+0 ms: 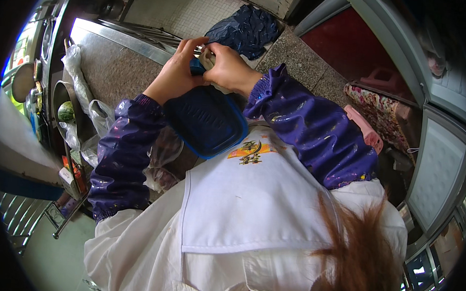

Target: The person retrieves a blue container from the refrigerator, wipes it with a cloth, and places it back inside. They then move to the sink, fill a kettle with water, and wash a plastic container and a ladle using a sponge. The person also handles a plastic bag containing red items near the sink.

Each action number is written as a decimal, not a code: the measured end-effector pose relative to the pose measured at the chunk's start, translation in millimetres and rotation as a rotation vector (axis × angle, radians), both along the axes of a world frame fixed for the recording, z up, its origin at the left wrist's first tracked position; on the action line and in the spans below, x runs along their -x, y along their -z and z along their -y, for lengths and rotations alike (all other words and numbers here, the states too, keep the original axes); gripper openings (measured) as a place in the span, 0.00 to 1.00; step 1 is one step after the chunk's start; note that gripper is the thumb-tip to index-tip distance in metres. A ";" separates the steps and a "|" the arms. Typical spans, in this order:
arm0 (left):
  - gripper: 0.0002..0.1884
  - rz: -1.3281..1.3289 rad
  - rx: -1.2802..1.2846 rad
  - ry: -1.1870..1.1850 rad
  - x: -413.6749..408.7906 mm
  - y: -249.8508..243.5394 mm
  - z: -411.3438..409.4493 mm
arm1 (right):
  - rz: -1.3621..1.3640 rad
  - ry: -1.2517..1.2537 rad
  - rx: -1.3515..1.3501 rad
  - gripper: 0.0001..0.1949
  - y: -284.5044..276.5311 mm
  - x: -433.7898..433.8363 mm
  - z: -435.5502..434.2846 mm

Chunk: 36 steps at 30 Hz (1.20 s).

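Note:
Both my hands meet in front of me, above a dark blue plastic basin [206,120] with a brighter blue rim. My left hand [179,69] grips a small blue item [197,66], perhaps a lid or a container, mostly covered by the fingers. A pale greenish-beige piece [207,59], perhaps a cloth or food, is pinched in my right hand [229,68]. The thumbs come close together near it. Purple patterned sleeve covers reach to both wrists. What bears the basin is hidden.
A brown countertop [110,66] with a metal edge lies at the left, with plastic bags [100,115] and a metal bowl holding a green melon [66,112]. Dark blue crumpled fabric [245,29] lies beyond my hands. At the right are a pink plastic stool [363,128] and an open refrigerator door [439,164].

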<state>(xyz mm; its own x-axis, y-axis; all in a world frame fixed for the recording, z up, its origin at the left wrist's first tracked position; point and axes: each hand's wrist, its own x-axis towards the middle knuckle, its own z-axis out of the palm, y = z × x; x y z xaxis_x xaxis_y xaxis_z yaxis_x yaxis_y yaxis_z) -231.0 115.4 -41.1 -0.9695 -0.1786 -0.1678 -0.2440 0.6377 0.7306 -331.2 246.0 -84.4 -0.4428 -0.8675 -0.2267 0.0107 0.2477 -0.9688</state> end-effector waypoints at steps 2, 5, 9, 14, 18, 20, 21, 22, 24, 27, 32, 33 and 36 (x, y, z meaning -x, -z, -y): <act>0.40 0.165 0.024 -0.113 -9.8 4.2 5.5 | -0.007 -0.031 0.031 0.28 12.0 3.0 6.3; 0.39 0.095 -0.075 -0.211 -23.6 11.9 1.6 | -0.061 -0.097 0.017 0.27 2.4 2.8 -0.2; 0.36 0.130 -0.284 -0.327 -30.0 16.3 0.2 | 0.023 -0.089 0.045 0.25 16.8 -8.5 -30.7; 0.32 0.104 -0.324 -0.406 -32.1 16.4 -3.8 | -0.103 0.009 -0.018 0.22 -4.5 -25.1 -74.8; 0.32 0.072 -0.307 -0.452 -34.5 22.3 -5.5 | -0.107 0.025 -0.036 0.23 -6.5 -30.2 -93.1; 0.32 0.071 -0.300 -0.469 -34.8 22.3 -6.6 | -0.111 0.019 -0.065 0.22 -9.8 -30.8 -102.2; 0.32 0.084 -0.292 -0.474 -34.2 21.5 -6.2 | -0.112 0.020 -0.070 0.22 -11.6 -31.2 -105.9; 0.32 0.096 -0.284 -0.480 -33.9 21.0 -5.7 | -0.112 0.020 -0.075 0.22 -12.7 -31.9 -109.6; 0.31 0.115 -0.285 -0.504 -36.3 24.0 -3.6 | -0.115 0.019 -0.094 0.23 -16.7 -33.2 -117.2; 0.31 0.092 -0.358 -0.588 -35.7 22.3 -4.1 | -0.174 0.056 -0.083 0.23 -17.3 -30.4 -124.0; 0.27 0.068 -0.371 -0.739 -30.4 15.8 -3.4 | -0.339 0.095 -0.126 0.19 -19.7 -9.9 -118.7; 0.27 0.043 -0.418 -0.787 -33.7 18.3 -3.1 | -0.377 0.121 -0.100 0.17 -17.9 -6.7 -114.3; 0.25 -0.012 -0.395 -0.885 -45.9 30.5 3.6 | -0.462 0.146 -0.094 0.15 -14.0 4.8 -102.0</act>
<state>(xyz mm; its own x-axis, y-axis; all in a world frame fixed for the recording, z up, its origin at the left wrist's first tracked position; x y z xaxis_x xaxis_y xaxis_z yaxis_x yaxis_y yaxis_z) -185.1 111.9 -71.6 -0.5131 -0.7774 -0.3637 -0.5088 -0.0658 0.8583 -336.0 348.0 -70.4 -0.6310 -0.7740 -0.0528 -0.3733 0.3626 -0.8539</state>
